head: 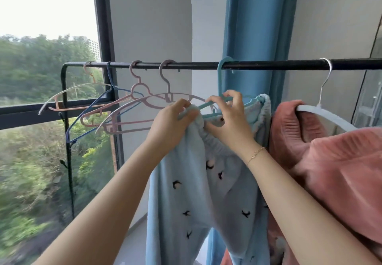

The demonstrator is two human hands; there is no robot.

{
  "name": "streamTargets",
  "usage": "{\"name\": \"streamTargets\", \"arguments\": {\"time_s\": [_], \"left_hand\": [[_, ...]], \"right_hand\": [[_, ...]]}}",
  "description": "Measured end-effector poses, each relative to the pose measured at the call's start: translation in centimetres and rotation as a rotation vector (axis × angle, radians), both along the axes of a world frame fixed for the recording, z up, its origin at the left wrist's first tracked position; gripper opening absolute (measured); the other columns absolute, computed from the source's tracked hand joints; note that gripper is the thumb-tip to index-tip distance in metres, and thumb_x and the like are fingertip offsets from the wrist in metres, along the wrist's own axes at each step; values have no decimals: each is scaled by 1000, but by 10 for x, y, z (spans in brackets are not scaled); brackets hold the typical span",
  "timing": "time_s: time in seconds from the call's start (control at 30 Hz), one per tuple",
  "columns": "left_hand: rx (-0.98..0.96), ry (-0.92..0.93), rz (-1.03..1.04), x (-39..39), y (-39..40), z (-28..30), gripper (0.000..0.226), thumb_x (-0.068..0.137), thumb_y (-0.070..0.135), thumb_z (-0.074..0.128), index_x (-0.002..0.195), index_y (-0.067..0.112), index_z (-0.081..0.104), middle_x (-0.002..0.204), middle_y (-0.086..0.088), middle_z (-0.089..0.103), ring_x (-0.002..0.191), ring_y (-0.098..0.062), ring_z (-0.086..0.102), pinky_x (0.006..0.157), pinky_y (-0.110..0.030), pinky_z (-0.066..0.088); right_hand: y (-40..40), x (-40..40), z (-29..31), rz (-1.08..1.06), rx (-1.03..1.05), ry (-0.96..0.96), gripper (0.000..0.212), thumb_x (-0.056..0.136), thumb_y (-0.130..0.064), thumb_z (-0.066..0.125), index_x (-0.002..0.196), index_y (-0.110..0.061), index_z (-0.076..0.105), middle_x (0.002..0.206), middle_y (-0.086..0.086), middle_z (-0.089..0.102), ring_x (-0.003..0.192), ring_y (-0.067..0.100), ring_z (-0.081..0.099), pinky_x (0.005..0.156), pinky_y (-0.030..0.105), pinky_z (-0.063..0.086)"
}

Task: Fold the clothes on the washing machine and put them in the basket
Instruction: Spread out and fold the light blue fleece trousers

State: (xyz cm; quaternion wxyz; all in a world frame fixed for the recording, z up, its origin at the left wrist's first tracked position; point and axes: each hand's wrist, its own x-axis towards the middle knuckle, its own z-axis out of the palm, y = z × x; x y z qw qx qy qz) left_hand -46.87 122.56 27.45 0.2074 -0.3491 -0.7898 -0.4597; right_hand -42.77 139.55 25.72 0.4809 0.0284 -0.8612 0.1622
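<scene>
Light blue fleece trousers (192,198) with small black bird prints hang from a teal hanger (222,78) on the black clothes rail (268,65). My left hand (171,124) grips the trousers' elastic waistband at its left end. My right hand (229,118) pinches the teal hanger's arm just above the waistband. To the right, a pink fleece garment (339,161) hangs on a white hanger (322,112). No washing machine or basket is in view.
Several empty hangers (132,107), pink, blue and white, hang at the rail's left end. A blue curtain (254,27) drops behind the rail. A large window (41,78) with a dark frame is at the left, trees outside.
</scene>
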Motion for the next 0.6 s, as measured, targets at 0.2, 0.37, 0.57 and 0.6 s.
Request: {"name": "streamTargets", "arguments": {"time_s": [0.2,0.37,0.57,0.6], "left_hand": [[33,22,162,20,2,-8,19,95,40,51,105,24,56,93,4,57,82,-20,53,64,-31,36],[236,-96,104,19,-17,-22,7,96,34,52,96,26,53,77,0,52,62,-15,45,57,-27,36],[375,-217,19,24,-37,-39,13,90,42,54,93,29,56,85,-17,56,72,-19,51,65,-39,43],[402,-230,24,24,-39,-41,17,87,45,54,94,29,57,89,-21,58,75,-21,53,67,-41,46]], "right_hand": [[-2,-2,-1,-19,61,5,42,83,-32,69,119,-25,50,134,5,33,74,17,51,57,26,40],[-2,-4,1,-8,58,16,45,84,-39,69,121,-19,52,136,8,37,76,13,45,49,22,33],[-2,-7,1,21,34,16,44,84,-34,70,120,-17,51,135,10,39,73,16,47,45,19,27],[-3,-7,0,17,45,15,45,85,-34,70,121,-17,51,134,11,39,75,18,50,45,20,27]]}}
